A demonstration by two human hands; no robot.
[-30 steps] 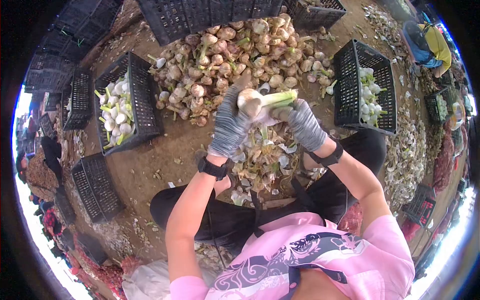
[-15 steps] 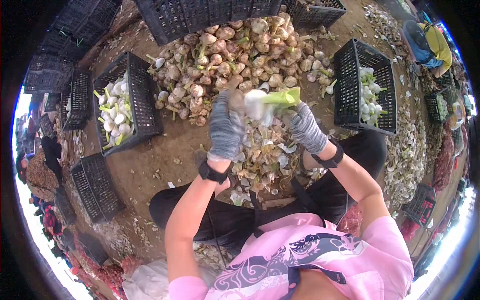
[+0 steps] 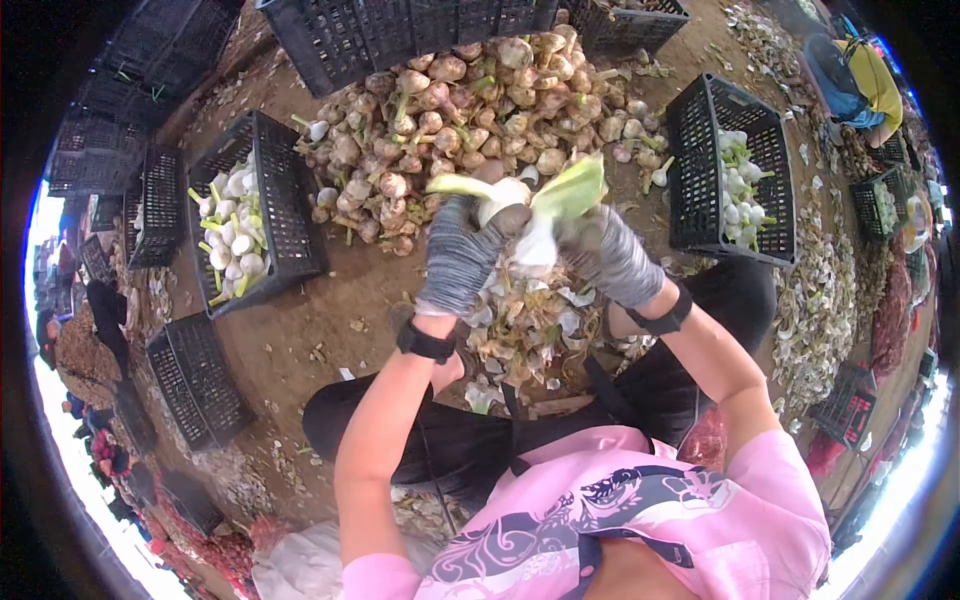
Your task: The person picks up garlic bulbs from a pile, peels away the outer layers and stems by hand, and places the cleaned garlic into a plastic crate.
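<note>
My left hand (image 3: 462, 250), in a grey knit glove, is closed around a white garlic bulb (image 3: 503, 200) whose green stem points left. My right hand (image 3: 612, 258), gloved the same way and slightly blurred, pinches peeled-back garlic skin (image 3: 568, 200), green above and white below, beside the bulb. Just beyond both hands lies a large heap of unpeeled garlic (image 3: 440, 110). Loose skins and peelings (image 3: 525, 330) cover the ground under my hands.
Black crates of cleaned garlic stand at left (image 3: 290, 215) and right (image 3: 695, 170). An empty-looking black crate (image 3: 200, 380) sits lower left. Another crate (image 3: 400, 35) stands behind the heap. A person (image 3: 855, 85) is at the upper right.
The bulb in my left hand has turned, and its stem now points left. The green and white skin has come away from it on the side of my right hand.
</note>
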